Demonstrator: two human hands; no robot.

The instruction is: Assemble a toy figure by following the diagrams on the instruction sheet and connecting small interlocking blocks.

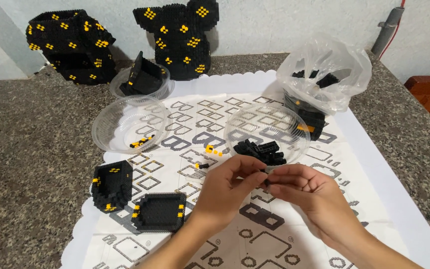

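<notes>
Left hand (227, 185) and right hand (302, 192): fingertips of both pinched on one tiny black brick (266, 175), mostly hidden, just before the clear bowl of black bricks (267, 133); crumpled clear plastic bag (324, 72) at far right, contents indistinct; printed instruction sheet (255, 219) on the table (26, 164); forearms cut off below.

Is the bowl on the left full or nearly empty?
Nearly empty: the clear bowl holds only a few small yellow and black bricks near its bottom.

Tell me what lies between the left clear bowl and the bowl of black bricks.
In the head view, a few loose yellow bricks lie on the printed sheet between the left bowl and the brick bowl.
</notes>
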